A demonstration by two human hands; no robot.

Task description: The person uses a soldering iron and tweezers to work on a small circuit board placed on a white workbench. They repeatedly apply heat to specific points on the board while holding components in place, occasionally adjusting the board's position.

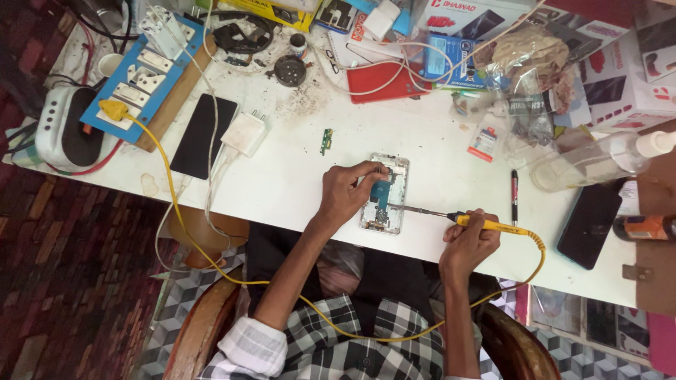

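My right hand [468, 239] gripping the yellow soldering iron [486, 224], tip at the opened phone [385, 193], my left hand [346, 193] steadying it on the white table [296, 176]

A: Left hand [346, 193] covers the open phone [385, 193] along its left edge; what the fingertips pinch is too small to tell.

B: Iron [465, 220] tip on the board, contact spot too small to make out. Right hand [468, 243] hides the grip.

A: Orange tool [644, 227] cut off by the right edge.

B: Yellow cord [211, 264] passes under the arms.
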